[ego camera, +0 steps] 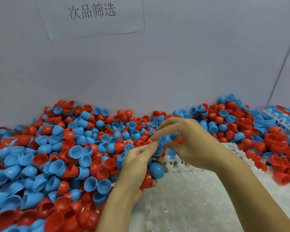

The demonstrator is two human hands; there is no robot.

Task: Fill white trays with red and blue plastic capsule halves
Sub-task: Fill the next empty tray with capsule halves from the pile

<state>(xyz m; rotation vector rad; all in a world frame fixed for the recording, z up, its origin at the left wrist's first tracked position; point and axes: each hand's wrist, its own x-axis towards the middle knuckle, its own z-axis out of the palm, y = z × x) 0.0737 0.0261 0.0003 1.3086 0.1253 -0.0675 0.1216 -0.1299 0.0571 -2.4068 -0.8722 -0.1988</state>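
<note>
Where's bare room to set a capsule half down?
The white tray under both forearms is bare. It is bordered left by the loose pile, right by more halves. The far tray at right holds capsule halves.

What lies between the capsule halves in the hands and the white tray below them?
Nothing visible. The left hand grips a blue capsule half and a red capsule half, and the right hand pinches more pieces, all directly above the white tray, whose near pockets look unfilled.
</note>
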